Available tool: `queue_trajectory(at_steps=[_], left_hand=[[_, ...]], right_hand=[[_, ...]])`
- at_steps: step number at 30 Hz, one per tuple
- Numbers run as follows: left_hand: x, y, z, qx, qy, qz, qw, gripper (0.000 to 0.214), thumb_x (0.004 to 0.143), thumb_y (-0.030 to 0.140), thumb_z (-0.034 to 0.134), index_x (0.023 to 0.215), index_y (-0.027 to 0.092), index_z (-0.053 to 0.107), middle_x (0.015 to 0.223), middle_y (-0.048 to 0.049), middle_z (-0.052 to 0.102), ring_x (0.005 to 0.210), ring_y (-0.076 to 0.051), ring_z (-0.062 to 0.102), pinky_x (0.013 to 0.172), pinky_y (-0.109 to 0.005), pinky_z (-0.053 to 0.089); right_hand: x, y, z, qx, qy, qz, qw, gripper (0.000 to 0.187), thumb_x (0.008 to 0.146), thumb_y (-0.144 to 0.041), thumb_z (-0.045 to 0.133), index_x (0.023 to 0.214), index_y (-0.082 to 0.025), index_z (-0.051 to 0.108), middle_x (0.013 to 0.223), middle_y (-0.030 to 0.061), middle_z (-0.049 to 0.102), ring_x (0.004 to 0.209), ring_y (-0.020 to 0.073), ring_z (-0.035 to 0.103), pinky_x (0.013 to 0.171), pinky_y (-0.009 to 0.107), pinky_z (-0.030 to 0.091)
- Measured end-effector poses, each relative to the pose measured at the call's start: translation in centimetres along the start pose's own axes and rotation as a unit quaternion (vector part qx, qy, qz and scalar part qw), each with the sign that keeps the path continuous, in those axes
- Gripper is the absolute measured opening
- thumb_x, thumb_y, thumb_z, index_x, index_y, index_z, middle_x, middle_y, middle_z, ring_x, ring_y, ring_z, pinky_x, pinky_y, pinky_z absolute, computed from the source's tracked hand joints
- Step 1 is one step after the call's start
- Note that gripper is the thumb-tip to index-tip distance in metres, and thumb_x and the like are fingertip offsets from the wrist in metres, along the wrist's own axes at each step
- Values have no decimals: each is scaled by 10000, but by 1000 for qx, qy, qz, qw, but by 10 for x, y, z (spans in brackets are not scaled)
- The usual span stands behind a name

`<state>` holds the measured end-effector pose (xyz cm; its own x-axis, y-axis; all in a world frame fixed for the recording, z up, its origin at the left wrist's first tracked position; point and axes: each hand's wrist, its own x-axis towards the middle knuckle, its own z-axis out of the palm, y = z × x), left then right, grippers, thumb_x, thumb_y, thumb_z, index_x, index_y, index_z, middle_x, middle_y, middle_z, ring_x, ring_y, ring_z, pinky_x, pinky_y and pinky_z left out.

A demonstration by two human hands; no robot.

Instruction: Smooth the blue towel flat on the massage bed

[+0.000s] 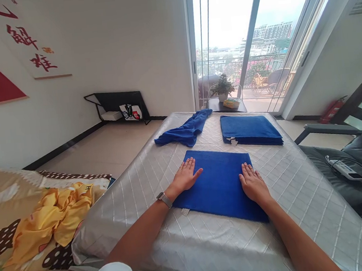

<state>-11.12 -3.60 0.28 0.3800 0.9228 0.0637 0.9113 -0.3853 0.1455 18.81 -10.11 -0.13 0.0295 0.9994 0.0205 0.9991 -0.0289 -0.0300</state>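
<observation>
Apparent home: patterned bedding, balcony

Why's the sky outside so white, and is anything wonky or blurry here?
In the head view, bright daylight bleaches the sky beyond the glass door; in that head view too, the silver cover shines, the frame bar slants, probably from lens stretch, and the left hand, right hand and blue cloth look fairly sharp.

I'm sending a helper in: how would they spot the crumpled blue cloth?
Find the silver quilted cover. Near its far edge, left of the blue stack, lies the crumpled cloth. It is the only bunched blue one; the stack and the flat cloth under the left hand and right hand look neat.
</observation>
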Motion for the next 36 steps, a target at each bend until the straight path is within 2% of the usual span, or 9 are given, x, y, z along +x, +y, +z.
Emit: queue_trajectory(at_steps=[7, 11, 18, 22, 26, 30, 33, 36], left_hand=[[-1, -4, 5, -9, 3, -10, 1000, 878, 979, 674, 33, 1559, 51, 250, 1629, -146, 221, 1513, -256, 172, 1237, -414, 130], [0, -4, 3, -12, -5, -8, 1000, 868, 983, 666, 42, 1560, 50, 244, 1630, -151, 211, 1514, -256, 166, 1238, -416, 123], [-2, -3, -1, -15, -4, 0, 1000, 843, 995, 648, 86, 1559, 41, 242, 1629, -155, 203, 1515, -261, 156, 1236, -419, 136], [-3, -2, -2, -18, -2, -3, 1000, 833, 999, 643, 94, 1558, 44, 246, 1625, -156, 218, 1514, -254, 163, 1235, -419, 146], [-4, -3, -3, -7, -1, -1, 1000, 844, 1000, 645, 98, 1549, 25, 261, 1619, -163, 235, 1510, -254, 188, 1234, -404, 150], [-3, -3, -7, 13, 17, 2, 1000, 826, 1010, 628, 103, 1535, 20, 297, 1604, -176, 279, 1501, -259, 225, 1232, -407, 160], [-2, 5, -14, 7, 64, 2, 998, 776, 1024, 598, 123, 1511, 44, 365, 1580, -169, 348, 1487, -254, 266, 1228, -396, 184], [-3, 28, -19, -16, 80, 56, 995, 674, 1036, 570, 168, 1500, 148, 412, 1552, -106, 421, 1461, -227, 326, 1213, -392, 238]], right_hand=[[1, 2, 4, -24, -17, 3, 1000, 637, 1018, -361, 142, 1581, -66, 191, 1653, 81, 160, 1520, 208, 135, 1232, 402, 135], [7, 3, -3, -31, -44, 6, 999, 641, 1014, -384, 164, 1582, -88, 206, 1652, 95, 179, 1518, 216, 149, 1227, 424, 151], [50, 9, -19, -7, -29, 21, 999, 655, 1019, -394, 130, 1572, -54, 214, 1645, 102, 207, 1517, 215, 154, 1228, 426, 145], [65, 13, -10, 10, -19, 33, 999, 655, 1022, -394, 138, 1572, -44, 204, 1648, 103, 196, 1521, 206, 131, 1230, 403, 137], [64, 15, 0, 21, -8, 36, 999, 658, 1022, -406, 147, 1575, -55, 203, 1651, 90, 191, 1521, 209, 133, 1230, 396, 134], [63, 15, 1, 25, 3, 33, 999, 660, 1019, -405, 146, 1567, -47, 230, 1644, 95, 210, 1518, 206, 145, 1229, 392, 137], [62, 13, -2, 34, 8, 33, 999, 663, 1017, -407, 149, 1564, -44, 241, 1640, 98, 224, 1517, 206, 152, 1229, 392, 136], [61, 12, -5, 45, 7, 38, 998, 665, 1015, -413, 145, 1566, -55, 243, 1641, 96, 222, 1514, 207, 169, 1228, 390, 140]])
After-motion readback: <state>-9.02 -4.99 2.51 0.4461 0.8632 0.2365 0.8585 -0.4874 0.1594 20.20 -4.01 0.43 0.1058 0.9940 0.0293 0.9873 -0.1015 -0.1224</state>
